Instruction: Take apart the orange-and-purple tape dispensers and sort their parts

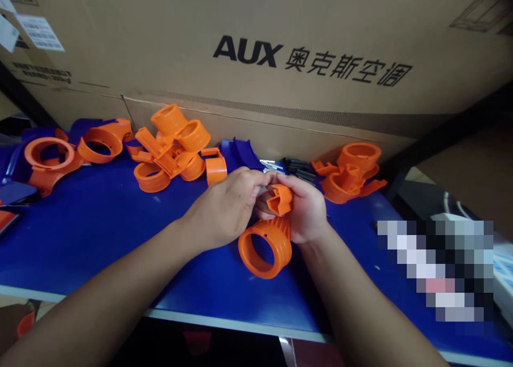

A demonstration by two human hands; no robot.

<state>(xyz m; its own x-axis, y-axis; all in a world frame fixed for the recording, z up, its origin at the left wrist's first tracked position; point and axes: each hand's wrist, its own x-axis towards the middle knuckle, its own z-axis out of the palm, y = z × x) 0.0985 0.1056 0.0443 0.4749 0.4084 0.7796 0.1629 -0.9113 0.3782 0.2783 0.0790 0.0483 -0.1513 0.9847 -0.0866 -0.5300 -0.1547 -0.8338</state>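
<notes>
Orange ringed part [276, 228]: right fingers [300, 187] curled around, left fingers [253, 179] pinched beside.

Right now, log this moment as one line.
right hand: holding orange ringed part; left hand: by its upper end; blue tabletop: orange pieces along back; cardboard box: behind

The head camera looks forward and down (from quite near) at the hands [226, 209] and table [100, 239].

orange plastic tape-dispenser body [283, 225], held tilted over blue tabletop [100, 228], open round ring [284, 252] toward near edge, angular channelled end [285, 198] toward far edge, ribbed middle partly covered
</notes>
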